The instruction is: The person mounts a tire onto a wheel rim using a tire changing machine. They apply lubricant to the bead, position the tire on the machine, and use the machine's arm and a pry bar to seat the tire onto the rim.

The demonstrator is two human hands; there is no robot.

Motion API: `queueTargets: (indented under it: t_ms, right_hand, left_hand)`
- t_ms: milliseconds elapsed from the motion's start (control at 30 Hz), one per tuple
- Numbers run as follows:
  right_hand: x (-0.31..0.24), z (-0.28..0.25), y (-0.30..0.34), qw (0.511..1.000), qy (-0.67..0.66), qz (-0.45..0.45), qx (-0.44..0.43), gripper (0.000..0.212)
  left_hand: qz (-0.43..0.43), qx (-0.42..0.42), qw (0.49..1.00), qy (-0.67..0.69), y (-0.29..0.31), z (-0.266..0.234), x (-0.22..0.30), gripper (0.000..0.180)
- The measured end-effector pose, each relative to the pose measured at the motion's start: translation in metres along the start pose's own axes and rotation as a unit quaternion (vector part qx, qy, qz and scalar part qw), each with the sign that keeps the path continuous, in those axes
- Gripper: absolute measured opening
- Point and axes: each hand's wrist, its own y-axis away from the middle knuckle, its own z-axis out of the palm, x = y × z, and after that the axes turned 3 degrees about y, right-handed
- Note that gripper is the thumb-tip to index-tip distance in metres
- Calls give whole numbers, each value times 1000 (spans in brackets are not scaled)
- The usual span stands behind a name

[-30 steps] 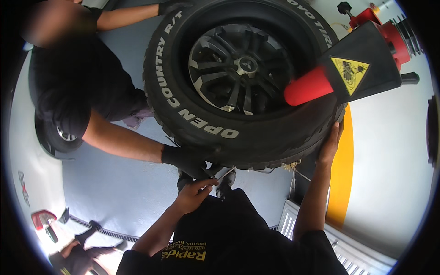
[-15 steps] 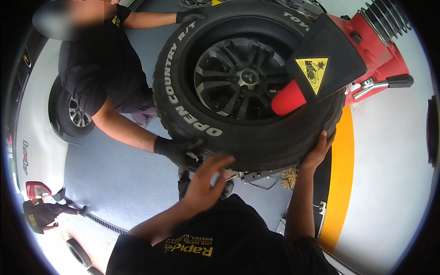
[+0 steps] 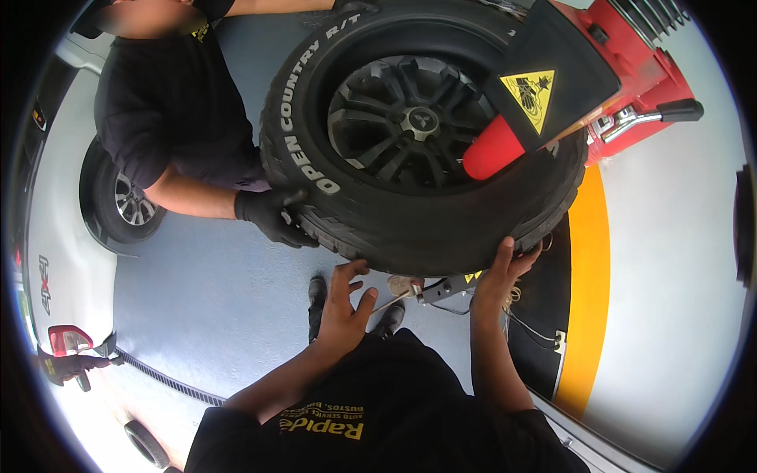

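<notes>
A big black tyre (image 3: 426, 229) with white sidewall lettering lies flat around a dark multi-spoke rim (image 3: 378, 162) on a machine. My right hand (image 3: 495, 288) grips its near right edge, thumb up against the tread and fingers curving under it. At the near left edge, my left hand (image 3: 343, 311) is open, its fingertips at the tread and its thumb held apart. A red rounded machine part (image 3: 495, 148) reaches down over the rim from a black cover (image 3: 560, 75). Across to the left, a co-worker's black-gloved hand (image 3: 272, 217) is on the tyre; their other glove (image 3: 355, 5) touches its far side.
The machine's red body (image 3: 631, 79) carries a black-handled lever (image 3: 680, 110) and a coil spring. Cables (image 3: 532, 327) run along the floor by a yellow stripe (image 3: 590, 292). A white vehicle (image 3: 67, 205) stands at left. Another tyre (image 3: 146, 443) lies at lower left.
The tyre and rim have turned clockwise. My right hand has moved left along the near edge, while my left has come to the tread. The co-worker's near glove has shifted up and left.
</notes>
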Motion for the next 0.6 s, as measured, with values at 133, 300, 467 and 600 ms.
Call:
queueTargets:
  t_ms: [133, 300, 467, 600]
  right_hand:
    - [3, -20, 11, 998, 22, 7, -66, 87]
    - [4, -37, 25, 988, -46, 26, -142, 80]
    - [28, -51, 42, 980, -34, 17, -198, 71]
    - [45, -62, 55, 976, 2, -17, -216, 62]
  left_hand:
    - [5, 41, 999, -3, 13, 12, -9, 65]
    - [13, 75, 995, -70, 15, 22, -17, 78]
    - [-4, 139, 987, -81, 6, 24, -29, 79]
    - [-14, 175, 982, -76, -2, 18, -41, 85]
